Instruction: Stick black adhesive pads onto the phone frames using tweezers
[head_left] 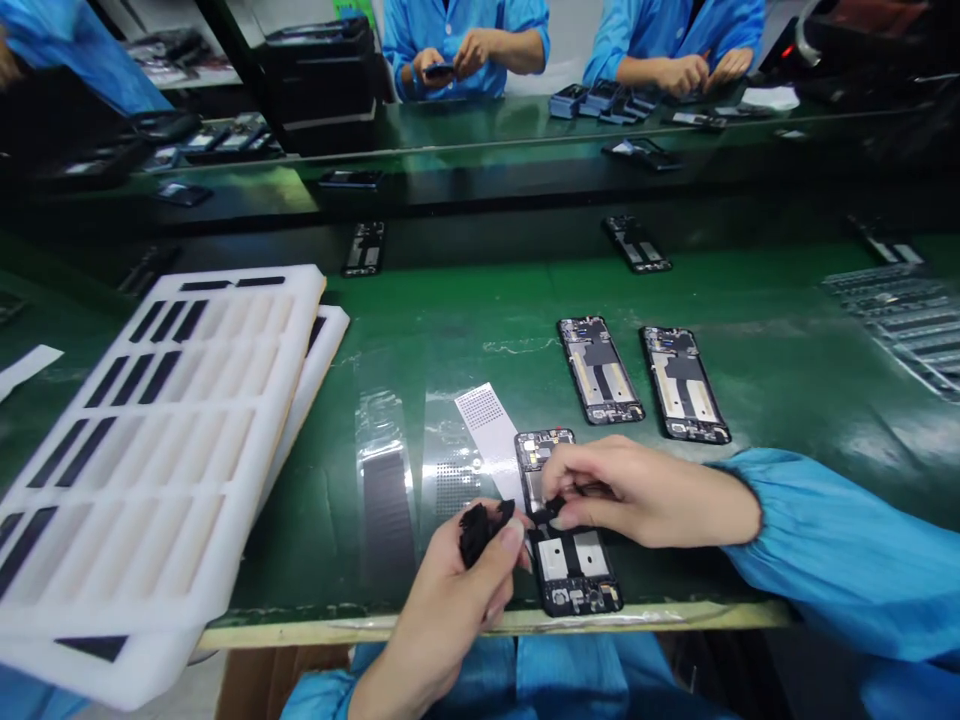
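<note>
An opened phone [574,555] lies in front of me at the table's near edge, its circuit board and silver plates showing. My left hand [476,565] is closed round a bunch of crumpled black strips [474,535], beside the phone's left edge. Over the phone's middle, my right hand [611,490] pinches a small black piece [553,507] between thumb and fingers; its exact kind is hard to make out. A white card with rows of small dots [491,425] lies partly behind the phone. Two more opened phones [600,370] [684,385] rest behind my right hand.
White slotted trays [232,400], the top one partly filled with black strips, are stacked at left. Clear plastic sheets [386,480] lie between them and the phone. More phones [364,248] [636,244] sit farther back. Co-workers' hands [457,60] work across the bench.
</note>
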